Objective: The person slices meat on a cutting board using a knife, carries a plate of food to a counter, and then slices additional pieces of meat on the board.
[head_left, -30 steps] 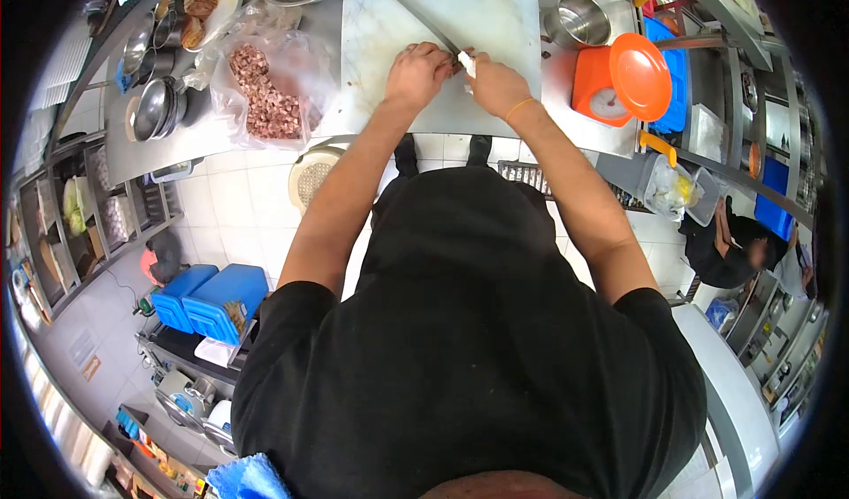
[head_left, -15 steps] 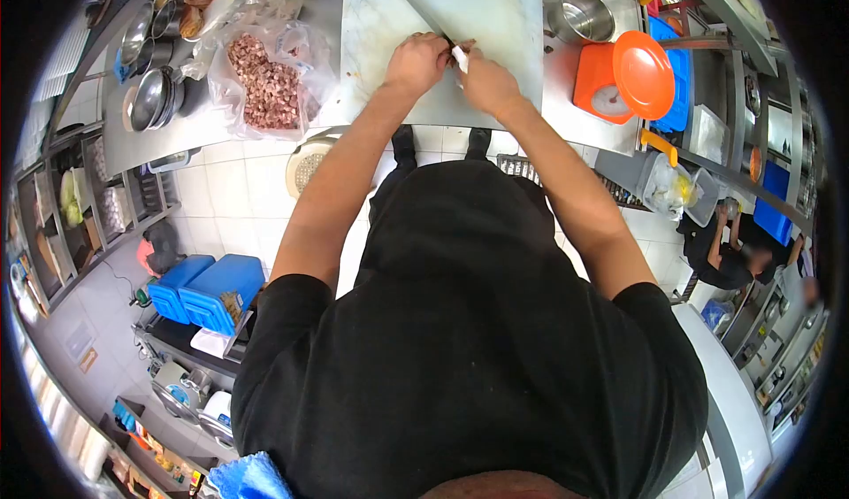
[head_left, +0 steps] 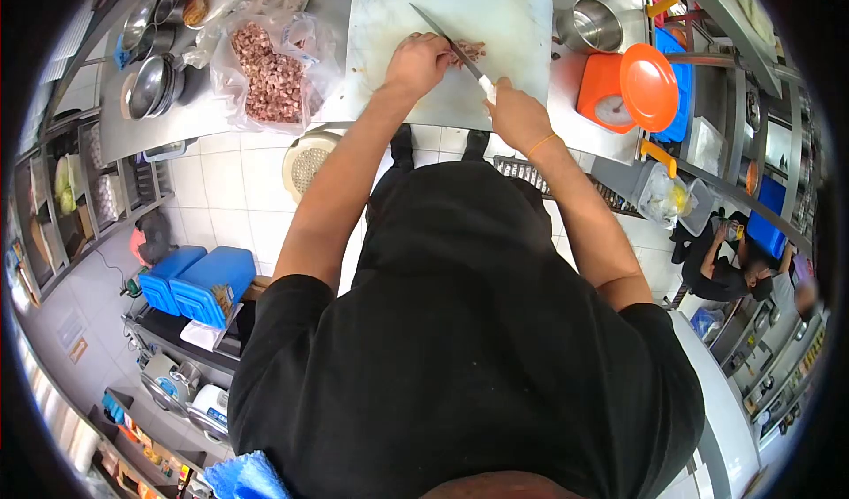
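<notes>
My right hand (head_left: 516, 114) is closed around the white handle of a long kitchen knife (head_left: 439, 33). Its blade slants up and left across a white cutting board (head_left: 504, 12). Against the blade's left side, my left hand (head_left: 418, 64) has its fingers curled down and pressed on a piece of meat, mostly hidden beneath them. Small cut pieces of pinkish-brown meat (head_left: 471, 50) lie just right of the blade. To the left of the board, a clear plastic bag (head_left: 320, 65) stands open with a heap of diced meat (head_left: 270, 79) inside.
An orange scale (head_left: 601, 92) with a round orange pan (head_left: 648, 80) sits right of the board, beside a steel pot (head_left: 592, 26). Stacked metal bowls (head_left: 150, 92) stand at the table's left. Another person (head_left: 721, 269) is at the far right.
My right hand has drawn the knife back toward me and to the right, baring cut meat beside the blade. My left hand stays nearly in place. The view has shifted slightly.
</notes>
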{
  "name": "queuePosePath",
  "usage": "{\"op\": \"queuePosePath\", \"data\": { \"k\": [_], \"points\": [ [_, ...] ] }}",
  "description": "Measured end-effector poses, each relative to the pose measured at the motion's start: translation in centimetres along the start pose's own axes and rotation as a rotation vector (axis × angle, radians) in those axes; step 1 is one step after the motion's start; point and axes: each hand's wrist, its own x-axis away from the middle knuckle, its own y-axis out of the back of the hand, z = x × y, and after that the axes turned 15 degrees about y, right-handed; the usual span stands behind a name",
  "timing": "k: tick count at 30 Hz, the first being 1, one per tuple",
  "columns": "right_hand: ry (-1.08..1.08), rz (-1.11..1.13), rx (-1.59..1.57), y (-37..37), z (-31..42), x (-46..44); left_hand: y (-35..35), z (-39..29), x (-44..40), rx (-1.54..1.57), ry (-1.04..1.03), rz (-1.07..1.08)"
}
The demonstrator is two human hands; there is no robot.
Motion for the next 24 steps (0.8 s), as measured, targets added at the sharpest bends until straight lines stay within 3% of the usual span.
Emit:
{"op": "queuePosePath", "data": {
  "k": [8, 14, 17, 24],
  "points": [
    [0.094, -0.108, 0.0, -3.0, -1.0, -7.4, 0.2, 0.6, -0.9, 0.001, -0.018, 0.036],
    [0.181, -0.092, -0.013, -0.2, -1.2, -5.5, 1.1, 0.0, 0.8, 0.038, 0.044, -0.051],
    [0.136, -0.004, 0.037, 1.1, -0.3, -3.3, 1.1, 0.5, 0.8, -0.016, 0.092, -0.028],
    [0.033, -0.043, 0.013, -2.3, 0.5, -2.2, 0.2, 0.4, 0.3, -0.074, 0.085, 0.009]
  ]
}}
